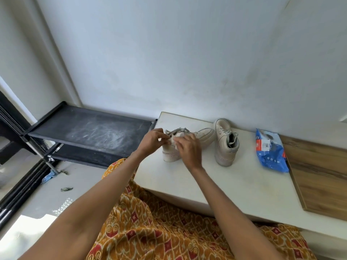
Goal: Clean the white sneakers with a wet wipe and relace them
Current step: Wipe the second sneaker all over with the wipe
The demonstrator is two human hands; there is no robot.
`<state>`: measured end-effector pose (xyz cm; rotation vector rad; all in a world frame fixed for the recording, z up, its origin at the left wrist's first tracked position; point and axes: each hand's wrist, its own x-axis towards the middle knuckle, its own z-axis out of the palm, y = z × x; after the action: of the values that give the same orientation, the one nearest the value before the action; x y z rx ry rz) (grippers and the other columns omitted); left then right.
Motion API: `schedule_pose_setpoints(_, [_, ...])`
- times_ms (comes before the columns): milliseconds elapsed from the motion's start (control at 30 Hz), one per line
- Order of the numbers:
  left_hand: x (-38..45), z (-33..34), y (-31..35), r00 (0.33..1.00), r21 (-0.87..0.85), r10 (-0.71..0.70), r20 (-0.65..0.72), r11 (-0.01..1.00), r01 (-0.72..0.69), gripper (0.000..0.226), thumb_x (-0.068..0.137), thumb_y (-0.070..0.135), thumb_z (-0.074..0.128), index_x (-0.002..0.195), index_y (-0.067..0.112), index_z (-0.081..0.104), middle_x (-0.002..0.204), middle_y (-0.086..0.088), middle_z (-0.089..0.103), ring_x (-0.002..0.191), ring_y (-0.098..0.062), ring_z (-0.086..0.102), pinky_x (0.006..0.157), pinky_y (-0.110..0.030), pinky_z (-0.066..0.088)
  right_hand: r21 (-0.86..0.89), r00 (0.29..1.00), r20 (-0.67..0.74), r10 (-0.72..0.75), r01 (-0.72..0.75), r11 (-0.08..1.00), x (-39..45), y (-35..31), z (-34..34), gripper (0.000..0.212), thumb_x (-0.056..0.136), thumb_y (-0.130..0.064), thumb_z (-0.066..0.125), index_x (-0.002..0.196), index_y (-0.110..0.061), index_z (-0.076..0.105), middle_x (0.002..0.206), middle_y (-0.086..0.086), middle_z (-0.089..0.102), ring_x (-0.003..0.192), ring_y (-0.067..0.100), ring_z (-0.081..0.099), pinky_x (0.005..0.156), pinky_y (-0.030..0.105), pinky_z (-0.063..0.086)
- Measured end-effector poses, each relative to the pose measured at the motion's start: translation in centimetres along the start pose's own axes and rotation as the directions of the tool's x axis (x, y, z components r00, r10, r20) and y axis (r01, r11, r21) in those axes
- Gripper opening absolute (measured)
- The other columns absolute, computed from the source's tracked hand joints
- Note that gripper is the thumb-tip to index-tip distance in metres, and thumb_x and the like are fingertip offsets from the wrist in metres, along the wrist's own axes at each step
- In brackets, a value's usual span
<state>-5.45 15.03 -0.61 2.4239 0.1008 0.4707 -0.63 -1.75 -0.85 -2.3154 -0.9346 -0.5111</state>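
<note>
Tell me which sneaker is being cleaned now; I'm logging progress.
The left sneaker, between both hands, with a wipe pressed on it. The other sneaker stands untouched beside the blue packet.

A pale grey-white wall (187, 53) fills 12 o'clock, a dusty black 2-tier rack (90, 132) stands at 9 o'clock on the sunlit grey floor (78, 186), and a white surface (234, 188) meets a wood-grain board (323, 177) at 3 o'clock.

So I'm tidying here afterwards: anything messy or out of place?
Yes. The black rack top shelf carries a whitish dusty smear, and a blue scrap with dark bits lies on the floor below. The wipes pack lies crumpled.
</note>
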Motion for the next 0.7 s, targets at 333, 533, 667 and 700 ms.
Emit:
schedule_pose_setpoints(333, [0.6,-0.8,0.7,0.964,0.127,0.198,0.180,0.967,-0.222,0.013,0.077,0.011,0.074,0.090,0.008,0.076,0.084,-0.005,0.066,0.079,-0.017,0.054,0.067,-0.020,0.038,-0.142,0.888,0.022,0.460,-0.453,0.880,0.5,4.9,-1.0,0.014,0.082,-0.014,0.066,0.093,-0.018,0.074,0.086,0.011,0.070,0.090,0.033,0.055,0.075,0.038,0.041])
schedule_pose_setpoints(533, [0.1,-1.4,-0.6,0.934,0.221,0.309,0.179,0.913,-0.344,0.014,0.073,0.012,0.077,0.087,0.011,0.076,0.076,-0.003,0.064,0.073,-0.025,0.058,0.054,-0.030,0.051,-0.021,0.938,0.006,0.346,-0.346,0.938,-0.4,0.9,0.7,0.006,0.082,-0.017,0.066,0.082,-0.017,0.071,0.076,0.006,0.069,0.080,0.030,0.055,0.068,0.038,0.045])
schedule_pose_setpoints(667, [-0.7,-2.2,-1.6,0.908,0.264,0.357,0.220,0.874,-0.408,0.014,0.069,0.011,0.080,0.082,0.011,0.076,0.074,-0.002,0.063,0.070,-0.025,0.060,0.047,-0.029,0.051,-0.127,0.926,-0.012,0.378,-0.376,0.918,-1.5,3.0,0.8,0.006,0.082,-0.018,0.068,0.084,-0.018,0.073,0.078,0.007,0.070,0.091,0.033,0.057,0.070,0.037,0.043])
schedule_pose_setpoints(700, [-0.7,-2.3,-1.6,0.902,0.267,0.370,0.221,0.867,-0.421,0.014,0.068,0.011,0.081,0.081,0.011,0.076,0.075,-0.002,0.064,0.071,-0.025,0.060,0.046,-0.028,0.050,-0.157,0.917,0.014,0.398,-0.391,0.907,-1.4,3.5,0.7,0.008,0.084,-0.018,0.066,0.087,-0.019,0.073,0.083,0.007,0.070,0.099,0.033,0.056,0.073,0.038,0.042])
